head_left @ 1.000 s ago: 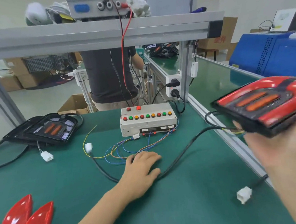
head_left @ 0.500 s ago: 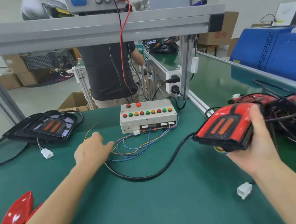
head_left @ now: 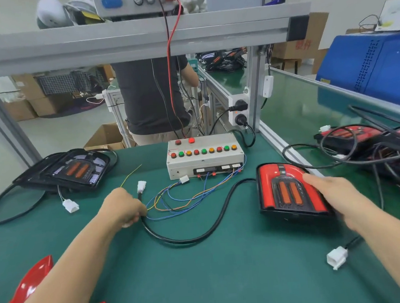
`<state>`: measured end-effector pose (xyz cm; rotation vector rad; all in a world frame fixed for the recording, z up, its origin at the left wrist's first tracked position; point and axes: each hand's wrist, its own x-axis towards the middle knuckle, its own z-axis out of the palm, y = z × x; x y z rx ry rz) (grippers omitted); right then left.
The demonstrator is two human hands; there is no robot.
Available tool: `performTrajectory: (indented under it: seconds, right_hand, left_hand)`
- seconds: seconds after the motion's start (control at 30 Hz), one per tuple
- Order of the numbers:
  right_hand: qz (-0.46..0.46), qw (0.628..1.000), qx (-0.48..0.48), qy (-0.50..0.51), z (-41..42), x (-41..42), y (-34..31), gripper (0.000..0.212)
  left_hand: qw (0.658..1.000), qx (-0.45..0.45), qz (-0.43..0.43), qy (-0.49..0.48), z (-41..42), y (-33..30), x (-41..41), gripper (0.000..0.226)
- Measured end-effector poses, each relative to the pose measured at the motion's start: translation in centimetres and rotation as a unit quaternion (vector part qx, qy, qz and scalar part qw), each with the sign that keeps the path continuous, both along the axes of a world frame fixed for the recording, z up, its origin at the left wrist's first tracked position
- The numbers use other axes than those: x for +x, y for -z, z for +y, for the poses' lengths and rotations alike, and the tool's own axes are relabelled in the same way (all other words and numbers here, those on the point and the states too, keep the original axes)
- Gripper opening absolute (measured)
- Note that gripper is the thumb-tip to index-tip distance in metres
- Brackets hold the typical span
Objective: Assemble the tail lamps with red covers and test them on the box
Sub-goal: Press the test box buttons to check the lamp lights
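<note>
Left hand (head_left: 124,207): fingers curled round the black cable (head_left: 200,231) near its white plug (head_left: 141,186), which sticks up just past the knuckles.
Right hand (head_left: 334,196): fingers fairly straight, lying along the right edge of the lamp (head_left: 289,190); whether they grip it I cannot tell.
Lamp: red cover on, two orange strips in the middle, flat on the green table (head_left: 227,279) right of centre; the cable runs from its left side.
Test box (head_left: 204,158): behind the hands, at the table's far edge, a row of coloured buttons on top, thin coloured wires (head_left: 185,199) spilling from its front toward the left hand.
Bare lamp (head_left: 70,170): far left, without red cover, its white plug (head_left: 70,205) lying beside it.
Red covers (head_left: 28,284): near left corner, partly behind the left arm.
Loose plug (head_left: 336,257): near right, under the right arm.
Other lamps (head_left: 359,138): heaped with cables beyond the table's right rail.
</note>
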<state>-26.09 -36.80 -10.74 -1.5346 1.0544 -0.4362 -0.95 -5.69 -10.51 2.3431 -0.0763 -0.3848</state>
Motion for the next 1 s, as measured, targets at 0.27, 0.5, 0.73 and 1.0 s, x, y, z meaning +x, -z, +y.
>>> performTrajectory:
  seconds: [0.27,0.5,0.73,1.0]
  right_hand:
    - [0.124,0.925,-0.357,-0.031,2.2,0.6,-1.7,0.038]
    - [-0.305,0.919,0.092,-0.232,10.8,4.9,-5.3,0.026]
    - [-0.418,0.845,0.181,-0.281,11.7,6.7,-6.0,0.029]
    - [-0.356,0.898,0.068,-0.247,11.3,7.2,-5.3,0.021]
  left_hand:
    - [0.926,-0.349,-0.132,0.059,-2.0,-3.1,-5.4,0.021]
    - [0.875,-0.21,-0.33,0.285,-5.2,-3.1,-9.7,0.025]
    - [0.879,-0.287,-0.209,0.318,-6.2,-3.4,-8.4,0.017]
    - [0.951,0.203,-0.183,0.144,-7.3,1.7,-0.9,0.037]
